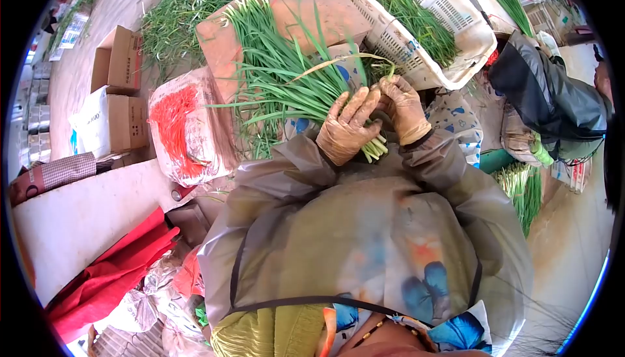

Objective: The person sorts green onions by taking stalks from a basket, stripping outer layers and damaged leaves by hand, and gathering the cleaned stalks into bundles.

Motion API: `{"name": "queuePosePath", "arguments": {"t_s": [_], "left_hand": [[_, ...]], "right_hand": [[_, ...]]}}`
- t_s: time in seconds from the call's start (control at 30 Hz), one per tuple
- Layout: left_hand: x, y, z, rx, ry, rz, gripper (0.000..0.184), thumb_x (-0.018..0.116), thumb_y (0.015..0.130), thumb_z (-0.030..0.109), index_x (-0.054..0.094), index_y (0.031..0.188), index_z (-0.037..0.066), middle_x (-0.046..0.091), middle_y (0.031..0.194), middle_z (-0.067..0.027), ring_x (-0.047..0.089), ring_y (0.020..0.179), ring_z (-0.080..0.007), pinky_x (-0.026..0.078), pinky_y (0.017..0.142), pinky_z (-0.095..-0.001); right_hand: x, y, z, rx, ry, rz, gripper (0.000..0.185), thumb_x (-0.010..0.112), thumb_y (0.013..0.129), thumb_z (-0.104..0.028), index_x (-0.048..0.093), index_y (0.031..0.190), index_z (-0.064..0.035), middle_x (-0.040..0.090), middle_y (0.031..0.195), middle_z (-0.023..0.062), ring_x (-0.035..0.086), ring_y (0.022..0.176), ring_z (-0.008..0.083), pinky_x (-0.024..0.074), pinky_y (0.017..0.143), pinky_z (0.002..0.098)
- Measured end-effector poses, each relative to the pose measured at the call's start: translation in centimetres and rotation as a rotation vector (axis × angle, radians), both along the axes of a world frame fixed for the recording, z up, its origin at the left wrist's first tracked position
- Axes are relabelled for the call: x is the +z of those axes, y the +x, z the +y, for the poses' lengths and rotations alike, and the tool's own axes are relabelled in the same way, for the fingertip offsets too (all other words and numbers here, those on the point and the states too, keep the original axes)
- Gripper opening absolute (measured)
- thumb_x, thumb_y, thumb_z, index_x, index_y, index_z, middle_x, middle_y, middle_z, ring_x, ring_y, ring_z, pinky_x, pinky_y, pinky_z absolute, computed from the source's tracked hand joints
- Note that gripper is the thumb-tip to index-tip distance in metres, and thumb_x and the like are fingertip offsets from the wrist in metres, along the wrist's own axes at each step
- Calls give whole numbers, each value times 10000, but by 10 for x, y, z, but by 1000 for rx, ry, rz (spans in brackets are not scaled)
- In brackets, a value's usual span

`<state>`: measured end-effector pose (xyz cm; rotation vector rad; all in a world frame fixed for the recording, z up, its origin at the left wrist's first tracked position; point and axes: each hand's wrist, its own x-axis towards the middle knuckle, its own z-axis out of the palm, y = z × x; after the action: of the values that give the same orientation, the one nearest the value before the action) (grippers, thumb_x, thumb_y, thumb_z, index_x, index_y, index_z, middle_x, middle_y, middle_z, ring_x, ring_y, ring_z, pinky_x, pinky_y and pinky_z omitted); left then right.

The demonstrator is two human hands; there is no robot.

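My left hand (349,124), in a tan glove, is closed round a bunch of long green stalks (309,96). Their pale cut ends stick out below the palm, and the leaves fan out to the upper left. Close beside it on the right, my right hand (404,109), gloved too, pinches a thin yellowish stalk (384,59) that arches up and to the left. More green stalks (250,22) lie on a brown board (329,9) beyond my hands.
A white crate (465,31) with greens stands at the upper right. Red ties (176,123) lie on a wrapped bundle at the left, near cardboard boxes (124,123). Loose greens (169,25) are heaped behind. A person in a dark apron (543,96) is at the right.
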<state>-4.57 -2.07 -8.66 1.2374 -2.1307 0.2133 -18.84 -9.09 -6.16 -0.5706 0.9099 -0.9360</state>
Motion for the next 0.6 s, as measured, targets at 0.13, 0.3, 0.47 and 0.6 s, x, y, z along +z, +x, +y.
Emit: {"name": "queuePosePath", "arguments": {"t_s": [0.13,0.3,0.47,0.6], "left_hand": [[10,4,-3,37,87,46,130,646,715,266,643,839,227,457,1275,-115,418,1187,-270,323,990,-441],[17,13,-10,-80,165,55,313,608,693,140,624,990,235,499,1225,-134,541,1004,-266,426,859,-404],[11,17,-26,-133,53,129,572,530,686,48,500,1235,205,575,1076,-120,584,784,-197,459,731,-331],[12,19,-28,-124,46,271,691,531,642,-12,391,1309,97,540,1169,-144,580,951,-221,436,768,-330]], "right_hand": [[11,-2,7,-104,-100,77,72,610,824,-76,541,843,-79,625,802,61,607,665,130,492,590,237],[30,4,7,-2,-436,172,65,583,823,-20,523,835,-43,595,797,54,583,683,112,483,584,217],[28,3,-17,17,-534,226,49,598,812,-21,553,827,-15,582,735,33,543,648,86,446,598,197],[31,-4,-25,-11,-534,269,78,614,802,-11,549,834,-40,605,773,38,566,644,95,469,569,202]]}}
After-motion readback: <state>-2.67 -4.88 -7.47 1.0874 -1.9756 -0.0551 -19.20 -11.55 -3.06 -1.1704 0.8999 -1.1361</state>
